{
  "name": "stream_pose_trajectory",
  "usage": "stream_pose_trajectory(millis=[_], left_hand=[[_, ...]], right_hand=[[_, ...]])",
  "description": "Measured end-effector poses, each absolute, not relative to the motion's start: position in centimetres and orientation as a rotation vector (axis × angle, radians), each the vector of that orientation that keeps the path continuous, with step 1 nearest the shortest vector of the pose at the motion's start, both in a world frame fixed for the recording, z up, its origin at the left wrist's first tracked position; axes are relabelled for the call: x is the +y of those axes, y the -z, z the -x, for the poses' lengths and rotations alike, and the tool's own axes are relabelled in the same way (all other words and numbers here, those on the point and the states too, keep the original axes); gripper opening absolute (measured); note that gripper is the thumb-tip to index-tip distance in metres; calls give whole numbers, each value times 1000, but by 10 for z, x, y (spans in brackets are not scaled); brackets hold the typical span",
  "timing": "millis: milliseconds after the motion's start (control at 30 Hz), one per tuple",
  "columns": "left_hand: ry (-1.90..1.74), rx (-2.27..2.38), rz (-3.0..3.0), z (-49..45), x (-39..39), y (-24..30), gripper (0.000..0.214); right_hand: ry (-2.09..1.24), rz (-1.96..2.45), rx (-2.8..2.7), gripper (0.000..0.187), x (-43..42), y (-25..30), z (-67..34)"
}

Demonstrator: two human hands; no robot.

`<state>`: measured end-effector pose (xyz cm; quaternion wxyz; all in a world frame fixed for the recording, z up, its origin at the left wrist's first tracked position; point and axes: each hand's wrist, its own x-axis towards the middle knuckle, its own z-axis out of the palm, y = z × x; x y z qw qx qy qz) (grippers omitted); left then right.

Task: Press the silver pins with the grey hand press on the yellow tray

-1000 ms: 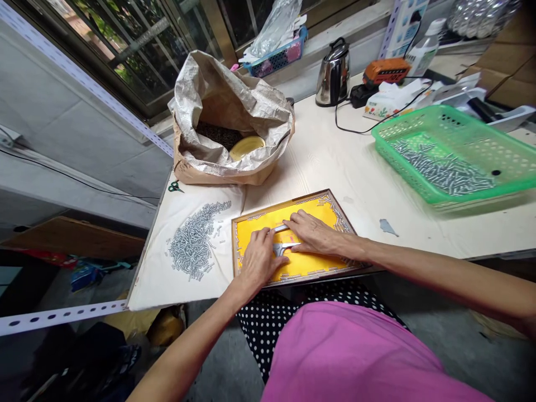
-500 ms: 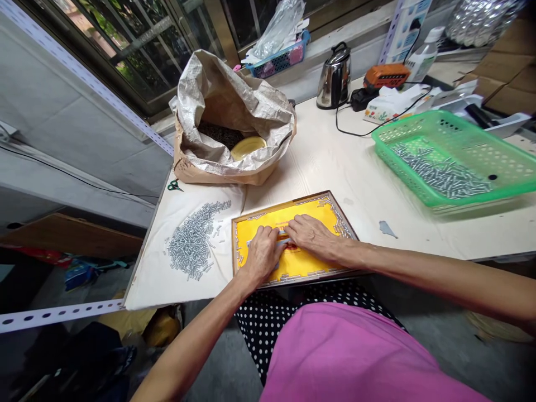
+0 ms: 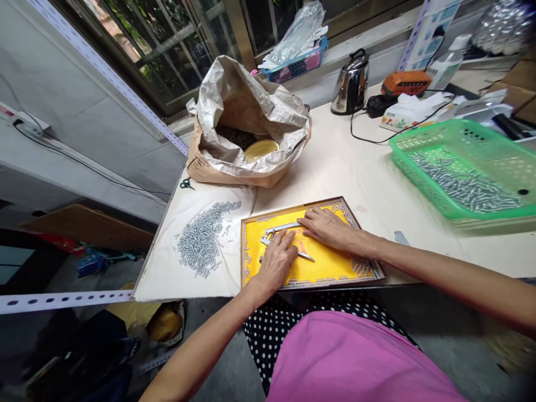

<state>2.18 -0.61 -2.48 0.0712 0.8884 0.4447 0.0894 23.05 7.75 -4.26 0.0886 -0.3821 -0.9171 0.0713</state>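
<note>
A shallow tray (image 3: 247, 219) with a yellow base and dark rim lies at the table's front edge. Small silvery metal pins (image 3: 363, 267) line its sides. A long grey metal strip (image 3: 283, 228) lies across the yellow base, and the fingertips of my right hand (image 3: 329, 228) close on its right end. My left hand (image 3: 277, 258) rests palm down with fingers stretched and slightly apart. From beneath those fingers sticks out a slim pointed metal piece (image 3: 306, 257); the rest of it is hidden. Left of the tray, a heap of similar pins (image 3: 200, 240) is spread on the white cloth.
Behind the heap stands an open woven sack (image 3: 234, 177) with a yellow dish (image 3: 262, 149) inside. Small green-handled scissors (image 3: 186, 183) lie near its corner. A green basket (image 3: 452, 209) of metal pins sits at right. Farther back are a kettle (image 3: 348, 84) and an orange battery (image 3: 405, 82).
My hands have moved apart: the left lower with its fingers loosened, the right at the strip's end. More of the metal pieces now shows. The camera has shifted slightly.
</note>
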Motion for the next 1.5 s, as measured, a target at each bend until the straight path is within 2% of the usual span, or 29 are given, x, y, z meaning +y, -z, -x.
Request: stream_pose_trajectory(millis=[67, 233, 367, 433, 500, 733, 833, 1000, 1067, 1167, 1267, 1500], left_hand=[[-240, 1309, -2665, -26, -15, 26, 18], [-362, 1354, -2662, -18, -19, 15, 19], [-585, 2069, -2419, 39, 6, 3, 27], [-488, 2360, -2245, 75, 20, 3, 26], [-290, 2423, -2160, 104, 27, 6, 25], [151, 2159, -2196, 128, 23, 17, 32], [19, 2171, -2177, 122, 22, 10, 27], [-518, 2055, -1814, 90, 8, -4, 16], [-599, 1937, -1642, 73, -2, -5, 17], [-645, 1817, -1467, 53, -14, -2, 19], [-676, 1771, -1414, 43, -18, 2, 22], [-493, 1599, -1946, 33, -25, 6, 14]], right_hand=[[-176, 1145, -2722, 15, 85, 47, -230], [-129, 1084, -2669, 15, 95, 55, -230], [-137, 1024, -2664, 16, 95, 61, -235], [-117, 1049, -2638, 15, 93, 64, -235], [-90, 1074, -2627, 15, 91, 67, -234], [-27, 1092, -2648, 17, 90, 69, -231], [-24, 1108, -2675, 18, 90, 65, -231], [77, 1247, -2629, 19, 68, 54, -220], [-51, 1192, -2645, 19, 52, 48, -212], [-368, 1091, -2725, 21, 31, 41, -201], [-530, 1096, -2788, 16, 22, 37, -199], [-412, 1068, -2611, 24, 23, 38, -238]])
